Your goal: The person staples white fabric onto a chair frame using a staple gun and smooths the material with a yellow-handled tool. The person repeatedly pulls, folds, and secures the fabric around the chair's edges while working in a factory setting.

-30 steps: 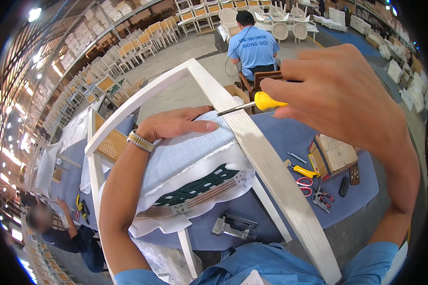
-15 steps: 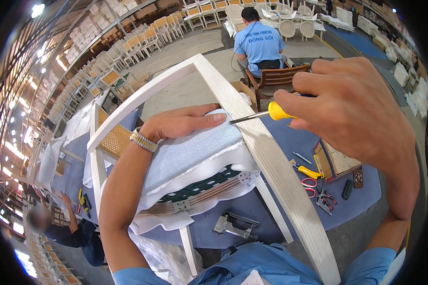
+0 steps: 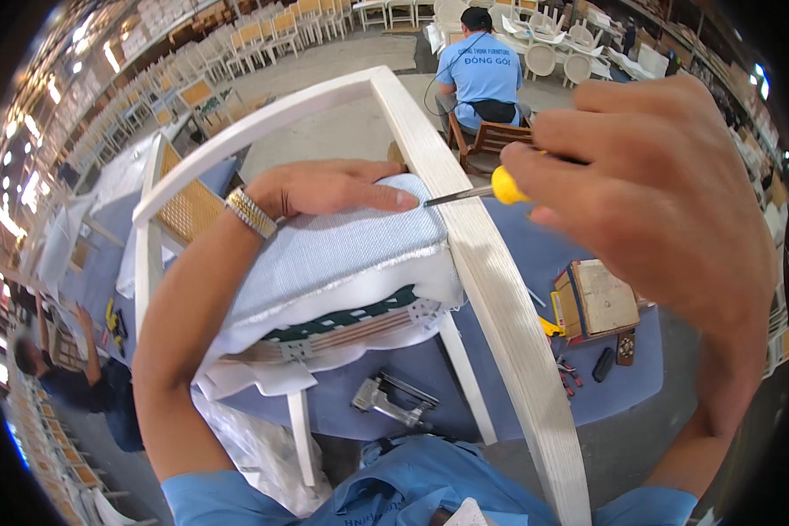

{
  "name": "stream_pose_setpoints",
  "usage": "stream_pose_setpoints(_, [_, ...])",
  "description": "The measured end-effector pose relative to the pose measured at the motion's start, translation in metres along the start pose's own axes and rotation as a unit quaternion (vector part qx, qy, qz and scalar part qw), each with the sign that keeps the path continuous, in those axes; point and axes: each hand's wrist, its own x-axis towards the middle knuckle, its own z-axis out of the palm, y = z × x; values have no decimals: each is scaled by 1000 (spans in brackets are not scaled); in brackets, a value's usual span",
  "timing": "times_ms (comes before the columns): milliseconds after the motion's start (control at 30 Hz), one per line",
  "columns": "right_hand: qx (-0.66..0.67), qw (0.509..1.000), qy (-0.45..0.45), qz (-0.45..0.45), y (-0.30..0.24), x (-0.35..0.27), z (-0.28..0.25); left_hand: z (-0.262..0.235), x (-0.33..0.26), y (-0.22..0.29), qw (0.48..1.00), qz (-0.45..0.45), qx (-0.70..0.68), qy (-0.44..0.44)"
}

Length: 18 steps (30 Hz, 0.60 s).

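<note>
A white wooden chair frame (image 3: 491, 289) stands tipped on the table before me, its seat covered in light blue woven fabric (image 3: 324, 263). My right hand (image 3: 631, 193) grips a screwdriver (image 3: 506, 186) by its yellow handle. The metal shaft crosses the frame rail, and its tip meets the fabric where seat and rail join. Resting on the fabric, my left hand (image 3: 342, 188) has its thumb stretched out beside that tip; its fingers reach over the far edge of the seat. White padding, green webbing (image 3: 342, 314) and wooden slats show under the fabric's loose edge.
On the blue-covered table (image 3: 622, 386) lie a staple gun (image 3: 394, 401), pliers (image 3: 570, 373), a black oblong object (image 3: 603, 364) and a worn box (image 3: 600, 300). A co-worker in blue (image 3: 480, 79) sits ahead; another person (image 3: 88, 386) works at left. Rows of chairs fill the background.
My view has shifted, so the chair and table appear lower and further left. The screwdriver tip stays by my left thumb, and both hands keep their places on the work.
</note>
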Motion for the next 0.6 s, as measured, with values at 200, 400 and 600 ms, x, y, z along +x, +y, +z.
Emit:
stream_pose_setpoints(200, [145,986,-28,78,21,-44,50,3,5,-1,998,-19,43,35])
stream_pose_setpoints(400, [171,976,-26,131,3,-44,47,1,-3,1,998,6,53,33])
stream_pose_setpoints(600, [332,922,-70,186,18,-49,61,0,4,-4,996,34,76,34])
